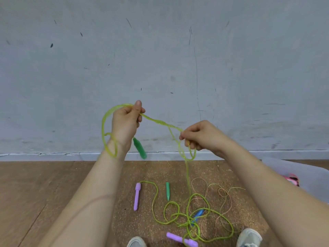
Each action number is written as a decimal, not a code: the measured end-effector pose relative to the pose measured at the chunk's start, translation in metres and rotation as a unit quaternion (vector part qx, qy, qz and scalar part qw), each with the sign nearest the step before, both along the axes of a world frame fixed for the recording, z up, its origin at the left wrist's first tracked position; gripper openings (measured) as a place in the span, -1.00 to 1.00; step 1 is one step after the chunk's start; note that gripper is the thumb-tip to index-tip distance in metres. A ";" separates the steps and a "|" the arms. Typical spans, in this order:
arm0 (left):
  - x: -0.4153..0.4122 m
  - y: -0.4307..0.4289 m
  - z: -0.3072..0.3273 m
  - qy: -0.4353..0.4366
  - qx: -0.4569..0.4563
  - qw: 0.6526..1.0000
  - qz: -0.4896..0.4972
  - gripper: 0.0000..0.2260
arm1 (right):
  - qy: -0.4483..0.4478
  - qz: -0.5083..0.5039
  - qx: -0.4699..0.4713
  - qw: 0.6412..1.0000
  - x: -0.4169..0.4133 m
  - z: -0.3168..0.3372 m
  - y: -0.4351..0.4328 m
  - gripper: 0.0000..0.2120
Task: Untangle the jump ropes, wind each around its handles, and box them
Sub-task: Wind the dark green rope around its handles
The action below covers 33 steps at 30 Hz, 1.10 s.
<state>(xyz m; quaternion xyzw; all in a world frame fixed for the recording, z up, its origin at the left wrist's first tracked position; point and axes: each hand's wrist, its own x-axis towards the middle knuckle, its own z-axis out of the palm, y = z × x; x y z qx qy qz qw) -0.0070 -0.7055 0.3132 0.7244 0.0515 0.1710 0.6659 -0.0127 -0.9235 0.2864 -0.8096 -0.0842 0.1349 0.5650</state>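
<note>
My left hand (125,124) is raised and pinches a yellow-green jump rope (156,122); loops of it hang around my left wrist, and a green handle (140,148) dangles below that hand. My right hand (201,135) grips the same rope lower to the right, and one strand drops to the floor. On the floor lie a second green handle (167,191), a purple handle (137,196) joined to green rope, another purple handle (181,239), a blue handle (197,215) and a tangle of green rope (188,218) with a thin pink-speckled rope (222,198).
A translucent plastic box (302,177) stands at the right, with something pink inside. A grey wall (160,59) rises just ahead above the wooden floor (44,184). My two shoes (249,237) show at the bottom edge, next to the tangle.
</note>
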 end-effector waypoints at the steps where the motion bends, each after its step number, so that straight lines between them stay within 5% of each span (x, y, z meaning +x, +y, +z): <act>1: 0.002 0.000 -0.004 0.046 0.053 0.998 0.001 -0.68 | 0.037 -0.008 0.060 0.997 0.001 0.007 -0.002 -0.83; 3: 0.001 -0.001 -0.011 0.192 0.219 0.955 -0.061 -0.58 | 0.112 -0.019 0.182 0.977 0.001 0.020 -0.006 -0.81; 4: -0.001 -0.002 -0.014 0.257 0.325 0.903 -0.114 -0.51 | 0.145 -0.024 0.237 0.960 0.001 0.026 -0.008 -0.81; 6: -0.005 -0.010 -0.021 0.281 0.472 0.812 -0.197 -0.45 | 0.198 -0.021 0.332 0.922 0.001 0.034 -0.010 -0.81; 7: -0.009 -0.018 -0.023 0.254 0.480 0.810 -0.222 -0.52 | 0.217 -0.014 0.367 0.905 0.001 0.036 -0.010 -0.81; 8: -0.013 -0.026 -0.025 0.228 0.434 0.835 -0.251 -0.64 | 0.226 -0.003 0.392 0.892 0.001 0.038 -0.010 -0.81; 10: -0.021 -0.043 -0.024 0.211 0.202 0.901 -0.322 -0.78 | 0.219 0.013 0.417 0.882 0.000 0.038 -0.008 -0.82; 12: -0.024 -0.050 -0.021 0.206 -0.029 0.902 -0.379 -0.78 | 0.205 0.010 0.420 0.884 0.001 0.038 -0.006 -0.82; 14: -0.025 -0.052 -0.020 0.196 -0.113 0.890 -0.396 -0.75 | 0.205 -0.012 0.425 0.881 0.004 0.038 -0.009 -0.81; 16: -0.026 -0.053 -0.023 0.183 -0.073 0.884 -0.423 -0.70 | 0.208 -0.035 0.441 0.872 0.006 0.039 -0.014 -0.80; 20: -0.043 -0.069 -0.024 0.143 0.144 0.852 -0.482 -0.80 | 0.213 -0.089 0.506 0.831 0.008 0.039 -0.019 -0.76; 23: -0.039 -0.072 -0.026 0.143 0.183 0.884 -0.406 -0.85 | 0.166 -0.182 0.477 0.844 0.014 0.034 -0.024 -0.72; 26: -0.034 -0.064 -0.023 0.155 0.088 0.920 -0.349 -0.84 | 0.049 -0.273 0.223 0.934 0.020 0.027 -0.033 -0.65; 29: -0.027 -0.059 -0.021 0.168 -0.062 0.939 -0.295 -0.81 | -0.077 -0.274 -0.034 0.958 0.015 0.021 -0.036 -0.61; 31: -0.025 -0.058 -0.019 0.175 -0.108 0.937 -0.284 -0.82 | -0.140 -0.188 -0.018 0.972 0.001 0.026 -0.027 -0.73; 33: -0.023 -0.057 -0.019 0.173 -0.130 0.934 -0.284 -0.82 | -0.084 -0.017 0.039 0.996 -0.016 0.030 -0.015 -0.82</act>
